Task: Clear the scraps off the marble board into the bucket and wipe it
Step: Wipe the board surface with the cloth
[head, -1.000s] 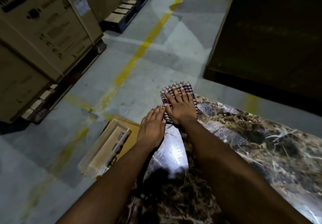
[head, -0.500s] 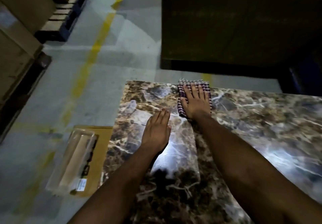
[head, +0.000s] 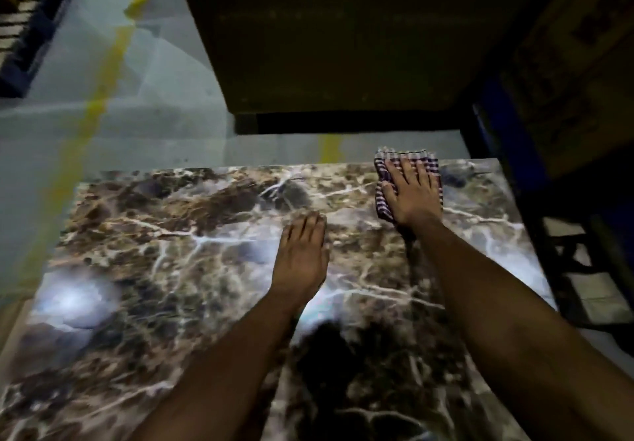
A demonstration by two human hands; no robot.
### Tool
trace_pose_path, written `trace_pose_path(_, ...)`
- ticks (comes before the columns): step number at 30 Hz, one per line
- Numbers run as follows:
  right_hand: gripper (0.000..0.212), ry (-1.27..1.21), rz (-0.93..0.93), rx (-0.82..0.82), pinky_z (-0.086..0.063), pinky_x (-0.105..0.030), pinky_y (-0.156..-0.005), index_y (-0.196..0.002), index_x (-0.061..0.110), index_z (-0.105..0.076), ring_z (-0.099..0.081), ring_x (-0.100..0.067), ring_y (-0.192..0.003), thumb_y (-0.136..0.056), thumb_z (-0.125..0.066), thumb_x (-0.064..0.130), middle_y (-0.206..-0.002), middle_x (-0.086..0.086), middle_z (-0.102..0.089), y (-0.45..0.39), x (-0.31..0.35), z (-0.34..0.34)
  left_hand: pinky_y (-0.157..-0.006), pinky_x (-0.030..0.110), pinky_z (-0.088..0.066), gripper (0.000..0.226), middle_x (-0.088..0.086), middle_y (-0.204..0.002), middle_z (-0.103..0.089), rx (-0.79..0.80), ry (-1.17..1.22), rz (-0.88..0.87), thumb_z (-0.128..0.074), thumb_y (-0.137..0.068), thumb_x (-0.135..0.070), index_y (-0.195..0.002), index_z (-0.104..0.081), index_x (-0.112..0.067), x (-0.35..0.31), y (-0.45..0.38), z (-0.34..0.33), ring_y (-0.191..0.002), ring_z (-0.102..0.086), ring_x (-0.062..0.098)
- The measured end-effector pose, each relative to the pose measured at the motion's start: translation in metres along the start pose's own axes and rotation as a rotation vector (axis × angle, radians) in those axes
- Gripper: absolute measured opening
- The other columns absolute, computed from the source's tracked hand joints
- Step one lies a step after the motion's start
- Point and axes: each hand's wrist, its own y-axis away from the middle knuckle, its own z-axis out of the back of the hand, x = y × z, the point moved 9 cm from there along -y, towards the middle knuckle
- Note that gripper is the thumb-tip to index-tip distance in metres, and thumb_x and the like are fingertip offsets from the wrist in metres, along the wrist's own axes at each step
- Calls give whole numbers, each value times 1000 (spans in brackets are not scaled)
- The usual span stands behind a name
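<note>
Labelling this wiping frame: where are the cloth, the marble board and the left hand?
cloth (head: 381, 197): head view, left edge.
marble board (head: 164, 234): head view, bare top.
left hand (head: 302, 258): head view, back of hand.

Dim overall, light from above; white glare patches on the glossy marble board (head: 164, 234), brightest near its left edge. Dark head shadow at bottom centre. Big box (head: 343, 35) behind nearly black. Motion blur on floor (head: 85, 124), wide-angle bending at edges
</note>
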Motion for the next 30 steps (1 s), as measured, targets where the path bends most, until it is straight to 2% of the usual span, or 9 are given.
trace_pose_path(3, 56, 3, -25, -6, -7, -49, -124, -159, 44, -14, -7, -27, -156, -106, -25, 54, -170, 6, -13, 2, -69, 7, -121, 46, -26, 58, 4, -161, -34, 42, 13, -70, -42, -100, -35, -154, -34, -17, -77, -25, -18, -148, -29, 27)
trace_pose_path(6, 54, -12, -35, -17, -12, -49, -122, -158, 45, -20, -13, -28, -155, -105, -28, 55, -168, 6, -20, 1, -121, 16, -121, 46, -24, 59, 3, -162, -32, 67, 13, -102, -40, -99, -38, -154, -35, -17, -138, -38, -35, -149, -27, 26)
trace_pose_path(9, 48, -57, -67, -79, -23, -50, -118, -152, 43, -37, -26, -28, -151, -105, -37, 50, -162, 4, -36, 12, -166, 25, -123, 43, -15, 58, 4, -165, -27, 66, 29, -57, -38, -102, -36, -156, -31, -16, -167, -34, -46, -152, -21, 25)
trace_pose_path(12, 34, -203, -151, -168, -37, -51, -105, -136, 35, -57, -39, -27, -140, -103, -50, 39, -149, 5, -53, 35, -196, 42, -124, 40, -7, 58, 2, -168, -15, 82, 50, -15, -33, -105, -36, -159, -22, -18, -175, -26, -45, -155, -11, 22)
trace_pose_path(16, 22, -206, -202, -210, -40, -50, -93, -118, 29, -61, -49, -32, -121, -98, -56, 24, -123, -5, -66, 76, -213, 64, -125, 44, -9, 58, -3, -169, -7, 123, 44, -55, -26, -106, -39, -161, -14, -23, -187, -15, -31, -156, -1, 19)
trace_pose_path(22, 37, -167, -249, -552, -33, -54, -105, -129, 25, -62, -43, -33, -134, -94, -58, 15, -143, 2, -58, 167, -235, 151, -126, 42, -5, 58, -2, -169, -6, 87, 65, -159, -25, -108, -44, -161, -10, -25, -237, -2, 20, -156, 1, 19)
trace_pose_path(25, 35, -137, -315, -474, -32, -61, -109, -126, 21, -67, -45, -39, -132, -92, -62, 11, -139, -10, -60, 217, -250, 156, -126, 47, -9, 59, -3, -169, -4, 75, 34, -250, -22, -107, -46, -161, -7, -26, -267, 21, 40, -156, 1, 20)
trace_pose_path(27, 33, -135, -371, -497, -35, -60, -107, -125, 24, -66, -43, -36, -132, -94, -61, 14, -141, -4, -60, 250, -260, 168, -126, 47, -9, 59, -4, -169, -4, 48, 43, -294, -20, -106, -47, -161, -6, -28, -279, 42, 54, -156, 2, 19)
trace_pose_path(30, 34, -185, -308, -698, -43, -55, -97, -124, 25, -68, -48, -34, -120, -92, -66, 14, -137, 2, -63, 310, -236, 213, -126, 44, -9, 58, -7, -169, -5, 6, 121, -328, -22, -107, -45, -161, -6, -30, -282, 86, 77, -155, 2, 16)
